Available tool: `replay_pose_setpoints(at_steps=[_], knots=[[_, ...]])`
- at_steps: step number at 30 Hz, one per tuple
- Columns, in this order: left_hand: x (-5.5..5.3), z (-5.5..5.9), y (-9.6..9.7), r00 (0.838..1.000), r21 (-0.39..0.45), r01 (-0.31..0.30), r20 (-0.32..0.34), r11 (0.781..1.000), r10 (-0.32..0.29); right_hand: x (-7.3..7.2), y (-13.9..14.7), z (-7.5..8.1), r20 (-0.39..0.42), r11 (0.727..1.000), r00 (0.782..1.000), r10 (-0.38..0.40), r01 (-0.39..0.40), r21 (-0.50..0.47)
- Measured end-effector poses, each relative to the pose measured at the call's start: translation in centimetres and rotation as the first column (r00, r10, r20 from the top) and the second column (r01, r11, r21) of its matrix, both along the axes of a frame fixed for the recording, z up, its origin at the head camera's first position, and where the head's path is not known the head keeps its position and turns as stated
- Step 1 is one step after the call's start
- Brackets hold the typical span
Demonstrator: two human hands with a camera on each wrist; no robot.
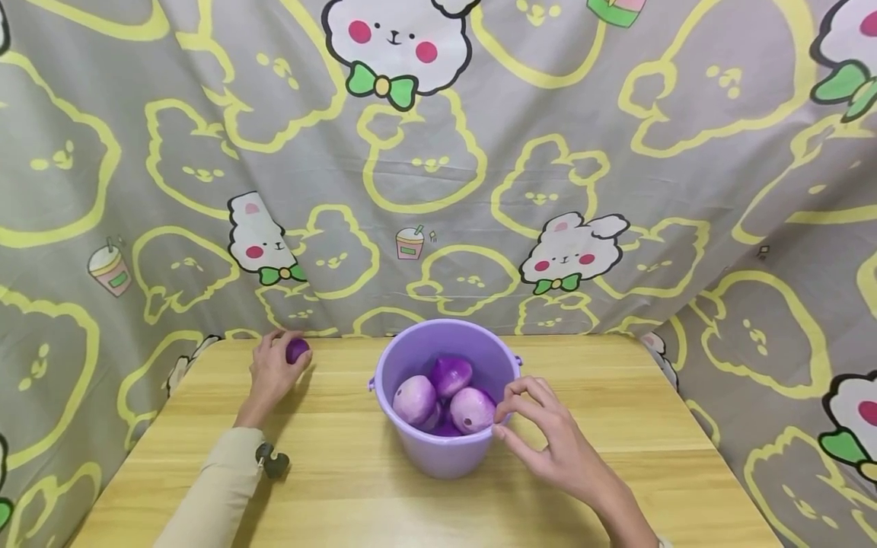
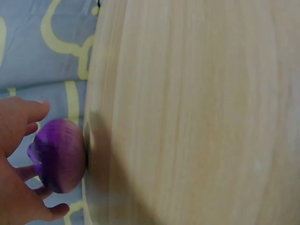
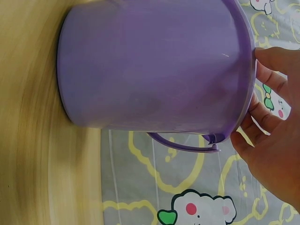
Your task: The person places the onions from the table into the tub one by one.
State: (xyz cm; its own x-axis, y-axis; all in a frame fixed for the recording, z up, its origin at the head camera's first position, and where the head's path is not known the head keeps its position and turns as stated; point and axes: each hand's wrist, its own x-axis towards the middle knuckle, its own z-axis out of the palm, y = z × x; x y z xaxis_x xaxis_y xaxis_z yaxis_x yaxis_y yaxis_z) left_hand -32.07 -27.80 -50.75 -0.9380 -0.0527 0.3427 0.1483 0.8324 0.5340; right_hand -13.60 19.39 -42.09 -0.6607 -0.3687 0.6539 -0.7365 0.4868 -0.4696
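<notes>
At the far left of the table, my left hand (image 1: 272,371) is spread around a purple onion (image 1: 297,351). In the left wrist view the onion (image 2: 62,154) sits on the wood, fingers behind it and the thumb slightly apart from its side. My right hand (image 1: 558,445) holds the rim of a light purple bucket (image 1: 445,457) with thumb and fingertips. Several glossy purple-and-white onions (image 1: 414,399) lie inside the bucket, which stands upright. From the right wrist, the bucket's wall (image 3: 150,65) and handle (image 3: 183,148) show, but its contents are hidden.
The wooden table (image 1: 329,487) ends at a grey curtain (image 1: 438,228) printed with yellow outlines and rabbit faces, which also hangs on both sides. A dark clip-like piece (image 1: 274,461) sits at my left sleeve (image 1: 215,487).
</notes>
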Motion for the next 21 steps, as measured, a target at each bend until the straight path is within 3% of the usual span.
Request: replay_pose_setpoints(at_steps=[11, 21], knots=[[-0.56, -0.43, -0.19, 0.999, -0.014, 0.034, 0.009, 0.999, -0.034, 0.03, -0.17, 0.09, -0.008, 1.000, 1.000, -0.003, 0.003, 0.003], [-0.64, -0.43, 0.04, 0.998, 0.042, 0.058, 0.014, 0.997, -0.059, 0.06, -0.09, 0.00, -0.026, 1.000, 1.000, -0.004, 0.004, 0.010]])
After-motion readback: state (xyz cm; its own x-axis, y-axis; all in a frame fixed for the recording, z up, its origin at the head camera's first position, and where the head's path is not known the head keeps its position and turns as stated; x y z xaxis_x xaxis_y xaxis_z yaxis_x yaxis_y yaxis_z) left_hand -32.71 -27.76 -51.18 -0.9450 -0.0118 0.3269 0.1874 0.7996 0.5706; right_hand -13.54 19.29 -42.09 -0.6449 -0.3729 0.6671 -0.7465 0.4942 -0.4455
